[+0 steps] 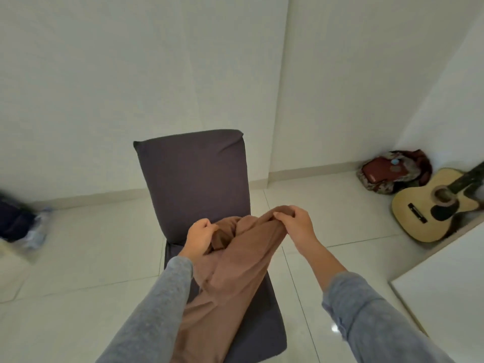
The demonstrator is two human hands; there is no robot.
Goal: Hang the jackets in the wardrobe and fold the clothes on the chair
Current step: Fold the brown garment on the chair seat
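Both hands held the brown garment (pixel 230 279) by its top edge at lower centre of the frame. The left hand (pixel 200 237) had its grip curled on bunched cloth; the right hand (pixel 293 224) pinched the edge slightly higher, to the right. The garment's long axis ran from them down over the chair (pixel 193 176) seat toward the bottom edge.

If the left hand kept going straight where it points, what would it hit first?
Probably the chair's backrest, just beyond the left hand, which already grips the brown garment; depth is hard to judge.
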